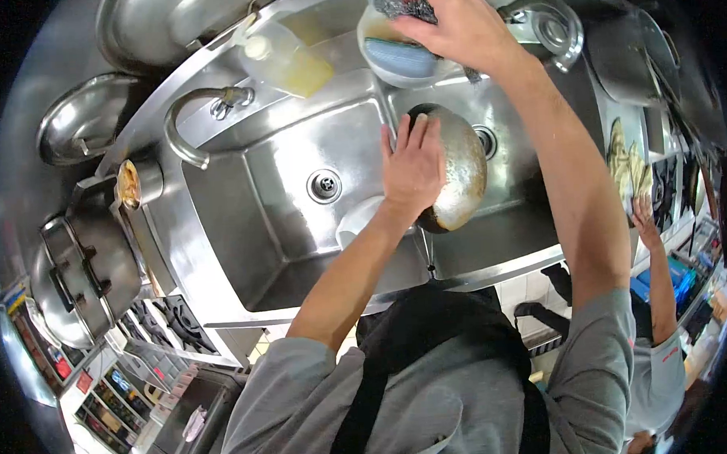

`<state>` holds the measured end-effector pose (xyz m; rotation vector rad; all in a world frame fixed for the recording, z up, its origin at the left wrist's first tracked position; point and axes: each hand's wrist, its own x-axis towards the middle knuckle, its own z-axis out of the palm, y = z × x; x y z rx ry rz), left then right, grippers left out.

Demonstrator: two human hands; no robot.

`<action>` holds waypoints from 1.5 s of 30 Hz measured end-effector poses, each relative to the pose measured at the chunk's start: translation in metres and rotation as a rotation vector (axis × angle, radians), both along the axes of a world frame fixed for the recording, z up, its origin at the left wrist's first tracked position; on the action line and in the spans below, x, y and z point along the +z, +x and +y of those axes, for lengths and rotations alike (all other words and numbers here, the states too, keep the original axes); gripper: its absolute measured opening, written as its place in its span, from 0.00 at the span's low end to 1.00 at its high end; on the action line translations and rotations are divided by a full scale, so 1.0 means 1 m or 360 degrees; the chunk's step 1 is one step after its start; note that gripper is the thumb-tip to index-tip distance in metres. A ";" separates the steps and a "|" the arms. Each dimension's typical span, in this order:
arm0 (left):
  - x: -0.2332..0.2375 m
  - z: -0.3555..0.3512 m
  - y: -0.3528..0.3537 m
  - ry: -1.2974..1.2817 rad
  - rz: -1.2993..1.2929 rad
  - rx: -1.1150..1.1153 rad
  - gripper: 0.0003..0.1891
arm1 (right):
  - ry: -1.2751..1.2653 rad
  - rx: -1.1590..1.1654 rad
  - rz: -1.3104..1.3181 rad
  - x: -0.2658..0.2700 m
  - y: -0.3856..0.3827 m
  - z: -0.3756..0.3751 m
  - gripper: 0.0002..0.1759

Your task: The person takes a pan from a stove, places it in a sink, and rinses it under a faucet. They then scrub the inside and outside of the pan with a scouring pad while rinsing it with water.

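My left hand (413, 169) lies on the dark side of a rounded metal pan (462, 171), fingers spread and bracing it; its thumb is hidden. Tilted over the divider between two sink basins, the pan shows a brown-stained, shiny outer surface. Farther up, my right hand (461, 27) is closed on a grey steel wool scrubber (404, 3). Just below that hand is a white bowl (373, 54) with a blue sponge (402, 57) in it. A white dish (355, 221) sits in the left basin, partly covered by my left forearm.
A curved faucet (185, 121) and a plastic jug of yellowish liquid (285, 58) stand along the back of the sink (243, 207). Metal lids and a large covered pot (85, 277) are at the left. A co-worker's hand (643, 217) reaches toward a cloth (630, 166) at the right.
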<state>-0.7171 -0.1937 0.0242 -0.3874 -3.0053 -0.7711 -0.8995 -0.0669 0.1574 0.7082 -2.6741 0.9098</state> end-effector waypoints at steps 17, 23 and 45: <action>-0.008 -0.002 0.001 0.0037 -0.0013 0.0018 0.23 | 0.0353 0.0214 0.0157 -0.028 -0.013 0.000 0.16; -0.010 -0.001 0.002 0.0030 0.0002 0.0004 0.23 | -0.0168 0.0074 0.0453 0.034 0.049 0.028 0.15; -0.024 -0.004 -0.002 0.0105 -0.0038 -0.0029 0.29 | -0.0555 -0.1005 -0.0711 -0.193 0.252 0.080 0.16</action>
